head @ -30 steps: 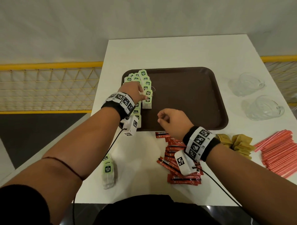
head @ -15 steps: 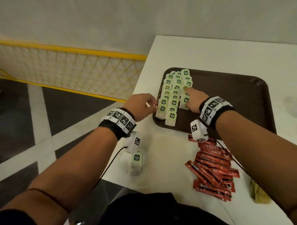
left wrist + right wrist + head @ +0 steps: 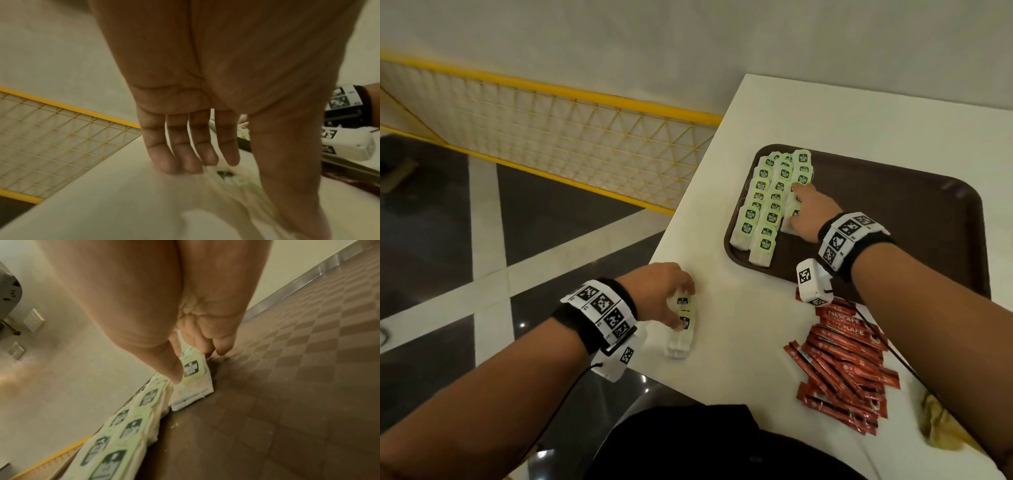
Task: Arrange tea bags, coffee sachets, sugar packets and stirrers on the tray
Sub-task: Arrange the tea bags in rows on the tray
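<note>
Two tea bags (image 3: 681, 329) on the tabletop (image 3: 739, 335) sit under your left hand (image 3: 664, 294) — fingers curled round them; right hand (image 3: 813, 212) pinches a tray (image 3: 928, 205) bag — lift together, keep rows straight.

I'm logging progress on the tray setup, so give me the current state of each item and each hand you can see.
tea bags on tray: in overlapping rows, left end of tray
loose tea bags: on the table, off the tray
coffee sachets: piled on the table
brown tray: mostly bare
left hand: grips loose tea bags
right hand: pinches a tray tea bag
</note>
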Action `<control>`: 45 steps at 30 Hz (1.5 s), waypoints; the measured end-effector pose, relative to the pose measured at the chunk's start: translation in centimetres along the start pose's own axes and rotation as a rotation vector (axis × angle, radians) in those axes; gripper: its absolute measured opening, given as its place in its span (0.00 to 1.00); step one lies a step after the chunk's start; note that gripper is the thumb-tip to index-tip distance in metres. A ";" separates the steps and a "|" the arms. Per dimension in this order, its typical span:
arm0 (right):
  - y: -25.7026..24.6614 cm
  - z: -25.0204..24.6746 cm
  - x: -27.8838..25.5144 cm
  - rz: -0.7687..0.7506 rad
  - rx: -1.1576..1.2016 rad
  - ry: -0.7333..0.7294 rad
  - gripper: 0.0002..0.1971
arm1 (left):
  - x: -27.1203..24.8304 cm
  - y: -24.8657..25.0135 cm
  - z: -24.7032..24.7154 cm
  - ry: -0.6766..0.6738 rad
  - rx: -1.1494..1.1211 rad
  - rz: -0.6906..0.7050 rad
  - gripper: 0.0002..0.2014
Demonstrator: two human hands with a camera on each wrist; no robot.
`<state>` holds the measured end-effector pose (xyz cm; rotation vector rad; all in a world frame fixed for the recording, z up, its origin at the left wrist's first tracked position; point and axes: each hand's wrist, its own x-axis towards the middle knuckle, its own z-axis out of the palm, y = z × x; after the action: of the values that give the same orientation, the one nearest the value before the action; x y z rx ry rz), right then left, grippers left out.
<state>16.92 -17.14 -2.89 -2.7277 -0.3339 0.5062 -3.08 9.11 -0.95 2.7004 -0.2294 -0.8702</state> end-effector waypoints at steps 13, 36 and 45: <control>-0.2 0.4 -1.5 0.000 -0.063 0.015 0.20 | 0.8 0.4 0.7 0.083 -0.058 -0.068 0.18; 1.0 -1.2 -3.7 0.128 -0.034 0.028 0.12 | 13.9 10.0 -8.0 0.258 -0.128 0.104 0.12; 2.2 -0.4 -4.9 0.193 0.123 -0.016 0.16 | 18.2 12.0 -7.9 0.253 0.036 -0.002 0.14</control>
<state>12.96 -20.64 -1.85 -2.6503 -0.0413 0.5801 15.46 -4.74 -0.83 2.8091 -0.1884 -0.5212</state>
